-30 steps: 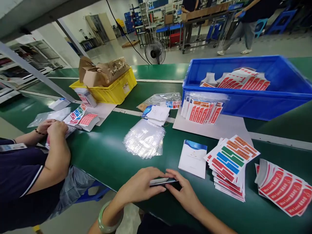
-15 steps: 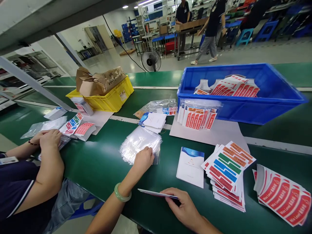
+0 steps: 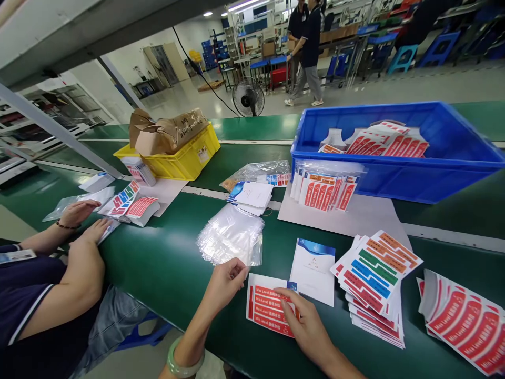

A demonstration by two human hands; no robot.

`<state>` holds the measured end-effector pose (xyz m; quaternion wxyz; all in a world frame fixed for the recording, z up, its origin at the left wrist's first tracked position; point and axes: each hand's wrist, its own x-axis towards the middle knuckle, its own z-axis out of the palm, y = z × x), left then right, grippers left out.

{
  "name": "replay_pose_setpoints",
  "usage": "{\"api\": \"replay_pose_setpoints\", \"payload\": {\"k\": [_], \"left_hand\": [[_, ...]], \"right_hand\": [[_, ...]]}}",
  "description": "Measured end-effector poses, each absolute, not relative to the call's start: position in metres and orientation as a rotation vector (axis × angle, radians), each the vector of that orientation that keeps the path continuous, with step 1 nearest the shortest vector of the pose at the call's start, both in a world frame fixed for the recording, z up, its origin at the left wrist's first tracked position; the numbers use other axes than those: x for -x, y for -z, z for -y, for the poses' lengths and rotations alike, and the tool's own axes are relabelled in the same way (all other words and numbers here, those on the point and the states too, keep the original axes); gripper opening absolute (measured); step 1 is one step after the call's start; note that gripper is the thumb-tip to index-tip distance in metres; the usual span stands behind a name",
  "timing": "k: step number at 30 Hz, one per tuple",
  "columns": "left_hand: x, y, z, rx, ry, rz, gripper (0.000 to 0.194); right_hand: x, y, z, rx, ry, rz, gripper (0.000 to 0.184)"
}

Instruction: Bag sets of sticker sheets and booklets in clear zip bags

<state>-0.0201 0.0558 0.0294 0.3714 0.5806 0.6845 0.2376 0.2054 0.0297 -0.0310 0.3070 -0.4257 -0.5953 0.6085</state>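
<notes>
My left hand, a green bangle on its wrist, is closed in a pinch at the near edge of a fanned stack of clear plastic bags, gripping a bag's edge. Between the thumb and fingers of my right hand is a red and white label sheet, face up, with a blue corner showing behind it. Just beyond it lies a white booklet with a blue top. To the right sit a stack of multicoloured label sheets and a pile of curved red labels.
A blue bin with red labels stands at the back right, filled bags leaning before it. More booklets lie behind the clear bags. A yellow crate holds brown paper. At left, a co-worker's hands handle similar items.
My right hand has turned the label sheet from edge-on to face up and brought it near my left hand. My left hand has drawn a bag's edge toward me. The co-worker's hands have moved apart.
</notes>
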Motion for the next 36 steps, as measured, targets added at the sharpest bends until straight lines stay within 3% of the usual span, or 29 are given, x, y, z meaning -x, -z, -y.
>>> {"api": "replay_pose_setpoints", "payload": {"k": [6,10,19,23,32,36], "left_hand": [[-0.027,-0.03,-0.035,-1.682,-0.531,-1.59,0.017],[-0.04,-0.03,-0.025,-1.829,-0.456,-1.583,0.019],[-0.037,-0.018,-0.012,-2.215,-0.449,-1.884,0.021],[-0.031,-0.024,-0.012,-2.205,-0.564,-2.068,0.021],[-0.042,-0.028,0.005,-2.144,-0.303,-1.778,0.014],[-0.03,-0.034,0.002,-2.034,-0.465,-1.835,0.019]], "right_hand": [[-0.195,0.011,-0.041,1.167,-1.442,1.714,0.023],[-0.194,0.012,-0.041,1.188,-1.382,1.727,0.032],[-0.187,0.014,-0.029,1.2,-1.32,1.818,0.033],[-0.188,0.011,-0.022,1.215,-1.313,1.827,0.034],[-0.198,0.0,-0.033,1.296,-1.257,1.902,0.02],[-0.199,0.002,-0.033,1.349,-1.213,1.889,0.023]]}}
